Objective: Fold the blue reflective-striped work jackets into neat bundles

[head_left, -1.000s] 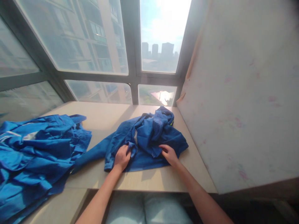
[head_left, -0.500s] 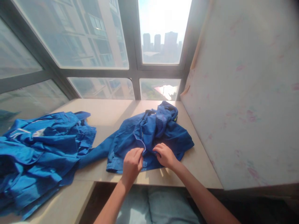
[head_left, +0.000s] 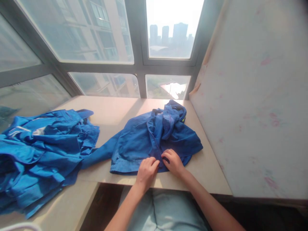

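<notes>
A blue jacket (head_left: 137,138) lies on the pale wooden ledge, its front facing up and its collar end toward the window. One sleeve stretches out to the left. My left hand (head_left: 148,171) is closed on the jacket's front edge near the bottom hem. Right beside it, my right hand (head_left: 172,162) has its fingers curled in a pinch on the other front edge. The two front edges lie close together between my hands. What exactly sits between the fingertips is partly hidden.
More crumpled blue clothing (head_left: 48,154) with white marks lies at the left, touching the jacket's sleeve. The ledge (head_left: 108,109) runs back to the window frame (head_left: 138,69). A pale wall (head_left: 255,112) with faint pink marks bounds the right side.
My left hand has moved right, bringing the left front edge of the jacket over toward my right hand. The flap that was lifted now lies flatter. The camera view has shifted slightly.
</notes>
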Motion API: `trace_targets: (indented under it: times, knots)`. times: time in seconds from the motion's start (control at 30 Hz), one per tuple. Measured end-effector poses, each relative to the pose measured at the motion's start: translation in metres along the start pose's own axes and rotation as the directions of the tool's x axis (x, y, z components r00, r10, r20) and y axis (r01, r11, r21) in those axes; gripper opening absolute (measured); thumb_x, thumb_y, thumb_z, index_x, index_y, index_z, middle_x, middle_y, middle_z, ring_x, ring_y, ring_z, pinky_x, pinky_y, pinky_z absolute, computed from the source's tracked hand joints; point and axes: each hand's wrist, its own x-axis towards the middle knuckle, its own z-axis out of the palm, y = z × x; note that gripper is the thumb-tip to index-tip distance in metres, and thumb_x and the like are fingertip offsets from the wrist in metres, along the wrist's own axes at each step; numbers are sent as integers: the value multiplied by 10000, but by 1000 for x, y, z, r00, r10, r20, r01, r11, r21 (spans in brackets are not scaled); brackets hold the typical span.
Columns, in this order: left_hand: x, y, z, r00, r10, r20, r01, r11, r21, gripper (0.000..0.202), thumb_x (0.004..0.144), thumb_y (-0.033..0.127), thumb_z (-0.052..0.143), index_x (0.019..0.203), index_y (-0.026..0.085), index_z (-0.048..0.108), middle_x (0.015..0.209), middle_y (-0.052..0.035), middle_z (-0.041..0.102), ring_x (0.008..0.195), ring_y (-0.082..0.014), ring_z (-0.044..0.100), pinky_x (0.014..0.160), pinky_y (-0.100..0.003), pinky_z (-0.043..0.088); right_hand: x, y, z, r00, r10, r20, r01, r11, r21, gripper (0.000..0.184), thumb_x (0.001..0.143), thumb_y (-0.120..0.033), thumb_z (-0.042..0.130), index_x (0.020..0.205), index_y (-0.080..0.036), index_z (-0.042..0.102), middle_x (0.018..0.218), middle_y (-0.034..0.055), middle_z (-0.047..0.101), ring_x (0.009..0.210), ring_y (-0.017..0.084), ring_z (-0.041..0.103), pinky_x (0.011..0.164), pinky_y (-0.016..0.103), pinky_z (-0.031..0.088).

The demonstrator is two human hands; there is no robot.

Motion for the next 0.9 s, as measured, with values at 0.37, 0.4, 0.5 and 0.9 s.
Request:
trace_targets:
  times: [0.37, 0.4, 0.5, 0.9]
  knots:
    - [5, 12, -11, 914, -329, -236, 232, 903, -361, 191, 954, 219, 494, 1019, 218, 674, 935, -82, 610, 935, -239, 579, 864, -404, 496, 0, -5, -6, 995, 41, -89, -28, 989, 143, 88, 883, -231, 647, 835, -249, 719, 858, 44, 681, 849, 210, 610, 788, 354, 508]
    - [4, 16, -11, 908, -361, -213, 259, 883, -392, 187, 945, 235, 514, 1021, 222, 684, 931, -82, 610, 929, -243, 578, 864, -416, 497, -2, -6, -7, 989, 63, -133, -40, 985, 165, 92, 889, -255, 648, 835, -249, 722, 855, 49, 682, 848, 211, 615, 787, 357, 514]
    - [-6, 32, -12, 861, -509, 16, 388, 636, -667, 166, 904, 274, 581, 1009, 219, 697, 946, -84, 644, 875, -226, 614, 791, -382, 537, -9, -12, -14, 968, 121, -221, -78, 977, 196, 102, 894, -296, 654, 843, -251, 730, 862, 60, 683, 854, 214, 629, 778, 360, 529]
    - [3, 65, -21, 456, -370, 810, 206, -841, -500, 248, 895, 279, 682, 1084, 136, 608, 1175, -166, 685, 824, -175, 730, 529, -171, 573, -28, -25, -21, 947, 84, -309, 0, 965, 263, 56, 900, -198, 641, 888, -222, 691, 876, 44, 671, 827, 172, 651, 751, 302, 545]
